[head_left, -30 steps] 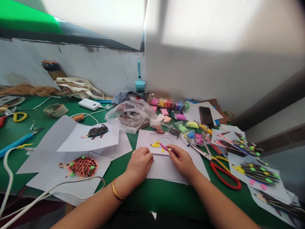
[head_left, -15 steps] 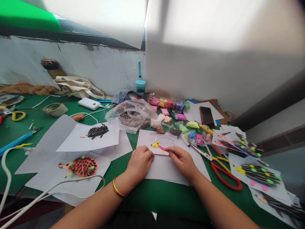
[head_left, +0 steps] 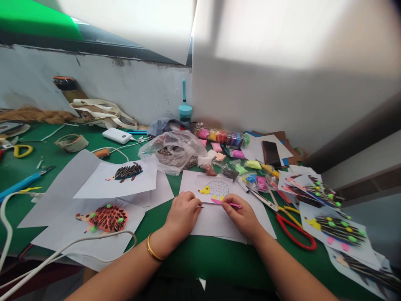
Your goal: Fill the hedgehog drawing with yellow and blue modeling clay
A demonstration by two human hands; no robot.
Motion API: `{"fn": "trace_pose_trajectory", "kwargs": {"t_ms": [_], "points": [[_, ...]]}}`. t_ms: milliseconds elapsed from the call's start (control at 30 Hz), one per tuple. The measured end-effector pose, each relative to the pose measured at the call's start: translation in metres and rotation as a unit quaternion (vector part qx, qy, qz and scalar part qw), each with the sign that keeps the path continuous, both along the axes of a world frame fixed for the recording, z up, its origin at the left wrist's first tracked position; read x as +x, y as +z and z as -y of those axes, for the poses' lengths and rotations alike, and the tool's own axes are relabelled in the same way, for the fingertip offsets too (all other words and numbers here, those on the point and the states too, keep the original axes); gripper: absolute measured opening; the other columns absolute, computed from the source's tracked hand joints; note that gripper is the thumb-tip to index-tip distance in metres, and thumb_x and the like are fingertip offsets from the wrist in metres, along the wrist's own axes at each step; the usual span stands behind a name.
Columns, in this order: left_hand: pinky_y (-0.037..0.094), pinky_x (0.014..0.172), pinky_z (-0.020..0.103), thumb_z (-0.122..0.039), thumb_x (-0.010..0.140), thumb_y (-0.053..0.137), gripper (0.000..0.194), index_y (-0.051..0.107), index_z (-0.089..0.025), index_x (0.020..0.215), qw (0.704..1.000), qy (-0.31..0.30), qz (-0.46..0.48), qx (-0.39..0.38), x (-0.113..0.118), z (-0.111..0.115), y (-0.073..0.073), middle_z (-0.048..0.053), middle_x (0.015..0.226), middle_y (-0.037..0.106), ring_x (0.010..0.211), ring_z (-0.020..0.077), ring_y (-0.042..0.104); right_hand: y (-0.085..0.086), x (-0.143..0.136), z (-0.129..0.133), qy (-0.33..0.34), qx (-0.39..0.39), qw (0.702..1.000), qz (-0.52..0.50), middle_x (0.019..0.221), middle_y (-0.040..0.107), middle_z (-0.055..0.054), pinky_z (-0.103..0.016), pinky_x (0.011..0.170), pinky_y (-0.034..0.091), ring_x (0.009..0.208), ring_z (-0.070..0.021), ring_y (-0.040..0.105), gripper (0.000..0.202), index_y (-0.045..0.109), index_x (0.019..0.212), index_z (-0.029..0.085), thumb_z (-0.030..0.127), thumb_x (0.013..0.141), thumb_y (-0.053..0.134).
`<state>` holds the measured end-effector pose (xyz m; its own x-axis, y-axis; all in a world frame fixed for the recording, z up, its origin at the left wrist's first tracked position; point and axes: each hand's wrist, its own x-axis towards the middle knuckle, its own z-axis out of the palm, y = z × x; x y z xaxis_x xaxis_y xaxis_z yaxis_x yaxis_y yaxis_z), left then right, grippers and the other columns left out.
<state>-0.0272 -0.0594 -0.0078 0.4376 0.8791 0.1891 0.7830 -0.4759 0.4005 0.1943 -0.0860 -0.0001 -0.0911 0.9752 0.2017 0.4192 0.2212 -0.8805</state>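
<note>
My right hand (head_left: 239, 213) is closed on a pink plastic modelling knife (head_left: 217, 201), its blade pointing left just below the hedgehog picture. That hedgehog (head_left: 217, 189) has a yellow clay face and feet and a blue outlined body with small marks, on a small white sheet. My left hand (head_left: 184, 213) rests on the larger white paper (head_left: 213, 228) with its fingers pinched together. From its fingertips sticks out a thin dark pointed thing (head_left: 203, 207), too small to name.
Scissors (head_left: 293, 232) with red and yellow handles lie at the right, beside seed-covered hedgehog pictures (head_left: 341, 232). Behind the paper are clay packets (head_left: 253, 164) and a plastic bag of striped seeds (head_left: 175, 152). More hedgehog pictures (head_left: 106, 219) and a white cable (head_left: 78, 242) lie left.
My right hand has drawn the pink knife down and right, away from the yellow face. It lies flatter now and its handle end shows. My left hand has hardly moved.
</note>
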Motion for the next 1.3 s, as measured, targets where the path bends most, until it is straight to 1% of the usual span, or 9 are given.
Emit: {"fn": "trace_pose_trajectory", "kwargs": {"t_ms": [100,300,600,833,900,1067,1133,1200,1300], "points": [[0.044,0.083,0.039,-0.022,0.088,0.059,0.016,0.072,-0.025,0.096,1.000,-0.013,-0.019,0.020,-0.002,0.002,-0.001,0.006,0.097,0.060,0.094,0.0223,0.054,0.001,0.000,0.003,0.025,-0.027,0.999,0.002,0.078,0.063,-0.003,-0.029,0.071,0.047,0.075,-0.0180,0.059,0.024,0.063,0.085,0.020,0.036,0.094,0.048],[0.044,0.085,0.040,-0.024,0.093,0.053,0.020,0.072,-0.025,0.096,0.998,-0.025,-0.033,0.053,-0.003,0.007,-0.003,0.006,0.098,0.061,0.096,0.0225,0.053,0.000,-0.003,0.004,0.080,-0.069,0.994,0.023,0.068,0.063,-0.001,-0.028,0.066,0.045,0.068,-0.0168,0.059,0.027,0.064,0.080,0.020,0.032,0.093,0.044],[0.047,0.087,0.040,-0.023,0.089,0.058,0.014,0.071,-0.022,0.094,0.999,-0.025,0.002,0.030,-0.003,0.007,-0.003,0.006,0.097,0.060,0.095,0.0218,0.054,-0.002,-0.004,0.003,0.081,-0.023,0.994,0.068,0.074,0.065,-0.001,-0.027,0.067,0.045,0.071,-0.0168,0.060,0.024,0.063,0.081,0.021,0.030,0.093,0.044],[0.047,0.088,0.040,-0.022,0.086,0.061,0.015,0.071,-0.022,0.097,0.999,-0.030,0.010,0.007,-0.003,0.005,-0.002,0.006,0.099,0.060,0.096,0.0228,0.054,-0.002,-0.004,0.003,0.058,0.009,0.994,0.087,0.076,0.065,-0.002,-0.028,0.067,0.046,0.072,-0.0173,0.059,0.024,0.061,0.079,0.021,0.036,0.094,0.049],[0.047,0.088,0.040,-0.021,0.086,0.061,0.016,0.071,-0.022,0.099,1.000,-0.028,0.013,0.006,-0.003,0.005,-0.002,0.007,0.099,0.060,0.096,0.0227,0.054,-0.002,-0.002,0.003,0.064,0.015,0.993,0.094,0.078,0.066,-0.003,-0.029,0.069,0.047,0.074,-0.0181,0.061,0.026,0.063,0.083,0.021,0.036,0.096,0.046],[0.046,0.088,0.040,-0.025,0.088,0.059,0.018,0.071,-0.023,0.102,1.000,-0.022,-0.001,0.019,-0.003,0.006,-0.001,0.007,0.099,0.060,0.095,0.0228,0.054,-0.003,0.002,0.007,0.082,0.022,0.995,0.058,0.087,0.070,-0.004,-0.032,0.079,0.049,0.083,-0.0189,0.065,0.030,0.063,0.114,0.021,0.031,0.099,0.039],[0.046,0.087,0.040,-0.025,0.089,0.058,0.017,0.071,-0.023,0.100,0.999,-0.025,-0.008,0.021,-0.003,0.006,-0.001,0.007,0.099,0.060,0.095,0.0228,0.054,-0.004,0.001,0.009,0.066,0.020,0.997,0.046,0.089,0.071,-0.005,-0.032,0.079,0.049,0.084,-0.0189,0.065,0.026,0.064,0.108,0.021,0.030,0.097,0.043],[0.046,0.086,0.040,-0.025,0.089,0.058,0.015,0.071,-0.023,0.096,0.999,-0.028,-0.009,0.021,-0.004,0.006,0.000,0.007,0.098,0.060,0.094,0.0228,0.054,-0.004,-0.001,0.011,0.042,0.018,0.998,0.051,0.085,0.068,-0.004,-0.030,0.075,0.048,0.080,-0.0184,0.063,0.017,0.064,0.093,0.021,0.031,0.094,0.050],[0.046,0.085,0.040,-0.024,0.089,0.058,0.013,0.071,-0.022,0.092,0.999,-0.032,-0.001,0.023,-0.003,0.006,-0.001,0.007,0.097,0.060,0.094,0.0226,0.055,-0.005,-0.005,0.014,0.024,0.019,0.997,0.066,0.078,0.063,-0.002,-0.028,0.068,0.046,0.073,-0.0168,0.059,0.017,0.059,0.081,0.021,0.032,0.092,0.054]]}}
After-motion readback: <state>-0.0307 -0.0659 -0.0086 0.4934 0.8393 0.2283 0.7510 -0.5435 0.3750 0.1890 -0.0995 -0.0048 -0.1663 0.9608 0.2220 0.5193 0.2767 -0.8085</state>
